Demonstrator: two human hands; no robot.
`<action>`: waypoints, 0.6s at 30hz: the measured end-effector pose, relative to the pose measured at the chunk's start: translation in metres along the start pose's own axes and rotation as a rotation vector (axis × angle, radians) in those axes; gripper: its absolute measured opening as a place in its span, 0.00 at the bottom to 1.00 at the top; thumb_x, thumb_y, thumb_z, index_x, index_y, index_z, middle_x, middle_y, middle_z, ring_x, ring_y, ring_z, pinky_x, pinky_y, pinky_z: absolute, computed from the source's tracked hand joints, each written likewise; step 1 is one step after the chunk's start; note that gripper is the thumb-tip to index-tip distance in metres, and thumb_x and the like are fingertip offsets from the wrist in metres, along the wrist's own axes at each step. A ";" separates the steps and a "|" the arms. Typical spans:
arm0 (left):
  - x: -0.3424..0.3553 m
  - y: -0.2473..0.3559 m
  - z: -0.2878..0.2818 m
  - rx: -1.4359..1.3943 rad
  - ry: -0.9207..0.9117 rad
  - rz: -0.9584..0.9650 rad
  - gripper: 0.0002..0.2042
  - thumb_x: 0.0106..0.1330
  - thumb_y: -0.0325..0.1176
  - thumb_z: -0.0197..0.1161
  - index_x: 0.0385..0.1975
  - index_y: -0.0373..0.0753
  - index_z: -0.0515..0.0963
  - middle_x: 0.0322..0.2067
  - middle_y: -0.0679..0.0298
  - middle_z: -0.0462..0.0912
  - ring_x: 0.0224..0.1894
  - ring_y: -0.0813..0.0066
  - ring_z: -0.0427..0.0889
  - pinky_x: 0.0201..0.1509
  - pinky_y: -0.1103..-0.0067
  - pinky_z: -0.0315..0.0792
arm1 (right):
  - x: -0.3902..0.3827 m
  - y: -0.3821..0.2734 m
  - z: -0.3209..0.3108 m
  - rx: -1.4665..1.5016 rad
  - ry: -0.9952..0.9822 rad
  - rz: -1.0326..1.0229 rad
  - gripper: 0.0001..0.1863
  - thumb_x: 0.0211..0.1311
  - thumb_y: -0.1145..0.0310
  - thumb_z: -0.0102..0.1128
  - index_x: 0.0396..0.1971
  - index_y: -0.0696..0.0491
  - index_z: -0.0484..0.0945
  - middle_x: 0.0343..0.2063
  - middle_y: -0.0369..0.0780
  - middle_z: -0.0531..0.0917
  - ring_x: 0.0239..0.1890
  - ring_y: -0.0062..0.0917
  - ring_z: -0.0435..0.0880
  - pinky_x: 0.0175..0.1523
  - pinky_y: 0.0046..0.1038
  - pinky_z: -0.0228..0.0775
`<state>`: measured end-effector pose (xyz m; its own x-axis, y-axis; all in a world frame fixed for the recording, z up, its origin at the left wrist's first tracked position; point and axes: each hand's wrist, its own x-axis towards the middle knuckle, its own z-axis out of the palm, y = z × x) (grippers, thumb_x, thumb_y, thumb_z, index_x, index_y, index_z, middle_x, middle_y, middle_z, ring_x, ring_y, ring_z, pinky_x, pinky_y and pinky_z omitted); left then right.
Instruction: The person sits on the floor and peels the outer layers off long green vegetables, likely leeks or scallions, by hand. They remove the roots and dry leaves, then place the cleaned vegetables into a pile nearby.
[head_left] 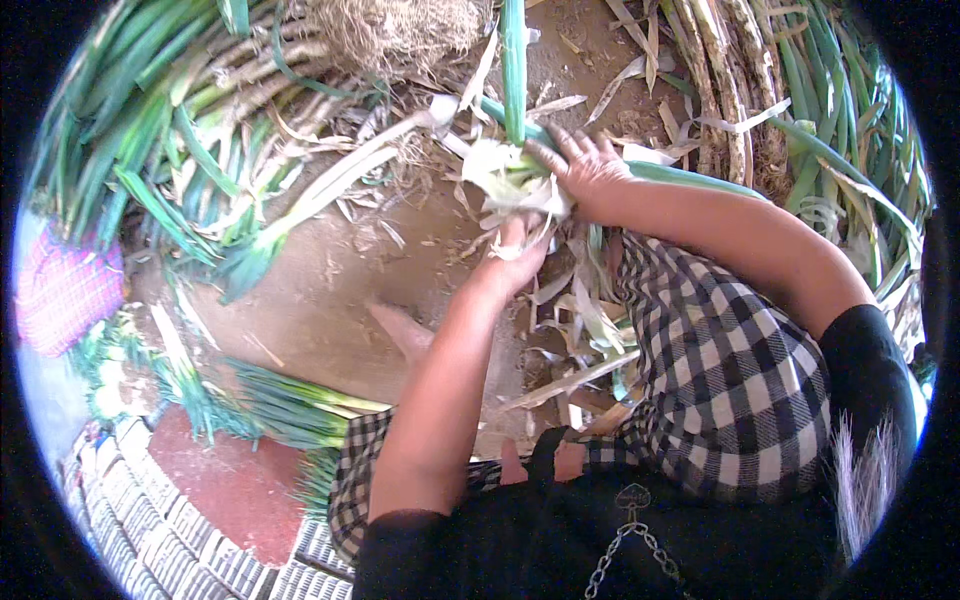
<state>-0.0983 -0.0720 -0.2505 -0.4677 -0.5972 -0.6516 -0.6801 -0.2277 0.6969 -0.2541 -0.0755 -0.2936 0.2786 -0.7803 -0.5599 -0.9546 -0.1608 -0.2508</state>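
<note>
Pale, loose leek layers (505, 175) bunch up between my two hands, with a green leaf (514, 70) rising from them. My left hand (522, 250) is closed around the lower, pale part of this leek; its fingertips are partly hidden by peelings. Just above and to the right, my right hand (590, 172) lies over the leek's upper side with fingers stretched and apart. Its thumb is hidden. A long green leaf (690, 178) runs out to the right behind my right wrist. Another leek (345, 185) lies on the ground to the left of my hands.
A large heap of leeks (130, 130) fills the far left, beside a mass of roots (390, 35). Tied leeks (735, 90) lie at the far right. Dry peelings (590, 310) litter the ground by my knee. Trimmed leeks (290, 405) rest at the near left by a red board (225, 480).
</note>
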 end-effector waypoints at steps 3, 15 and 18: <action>-0.024 -0.003 -0.004 0.077 -0.017 -0.048 0.15 0.56 0.36 0.50 0.39 0.33 0.69 0.36 0.52 0.74 0.39 0.63 0.72 0.44 0.73 0.64 | -0.008 -0.023 0.006 0.053 -0.052 -0.121 0.54 0.31 0.57 0.65 0.58 0.36 0.37 0.57 0.53 0.42 0.58 0.44 0.50 0.56 0.51 0.41; -0.106 -0.051 -0.003 0.258 0.130 -0.025 0.12 0.57 0.35 0.48 0.37 0.35 0.70 0.32 0.48 0.74 0.36 0.54 0.73 0.40 0.71 0.66 | -0.029 0.014 -0.003 -0.009 0.137 -0.014 0.14 0.52 0.61 0.45 0.41 0.37 0.69 0.35 0.42 0.70 0.37 0.32 0.73 0.33 0.31 0.65; -0.115 -0.007 -0.005 0.155 0.110 -0.055 0.12 0.57 0.35 0.49 0.37 0.36 0.70 0.32 0.49 0.74 0.37 0.53 0.73 0.40 0.70 0.66 | -0.092 0.024 -0.027 0.016 0.184 0.065 0.14 0.52 0.61 0.46 0.41 0.36 0.69 0.35 0.42 0.69 0.33 0.30 0.74 0.31 0.29 0.68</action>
<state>-0.0367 -0.0051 -0.1788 -0.3686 -0.6696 -0.6448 -0.7857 -0.1464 0.6011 -0.3053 -0.0241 -0.2264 0.1914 -0.8861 -0.4222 -0.9677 -0.0983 -0.2324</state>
